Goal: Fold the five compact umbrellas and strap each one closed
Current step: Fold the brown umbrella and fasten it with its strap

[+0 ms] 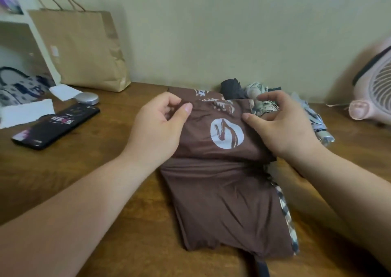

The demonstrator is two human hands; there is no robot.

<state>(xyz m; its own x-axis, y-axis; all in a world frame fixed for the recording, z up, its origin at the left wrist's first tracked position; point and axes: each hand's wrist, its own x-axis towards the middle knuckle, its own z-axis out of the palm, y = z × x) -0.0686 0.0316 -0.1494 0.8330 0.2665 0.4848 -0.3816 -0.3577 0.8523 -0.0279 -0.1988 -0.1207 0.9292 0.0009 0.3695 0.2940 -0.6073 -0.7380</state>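
- Your brown umbrella lies mid-table on the wooden table. Its smooth matt fabric is folded flat, with one round white logo.
- Your left hand pinches its left edge. Your right hand sets a thumb on the right edge, fingers curled, grip unclear.
- At 1 o'clock lie three crumpled bundles, a dark umbrella, a floral umbrella and a pale striped umbrella, partly hidden by your right hand.

Nothing reads clearly: the brown umbrella bears a white round emblem and blurred white characters; the phone print is blurred too.
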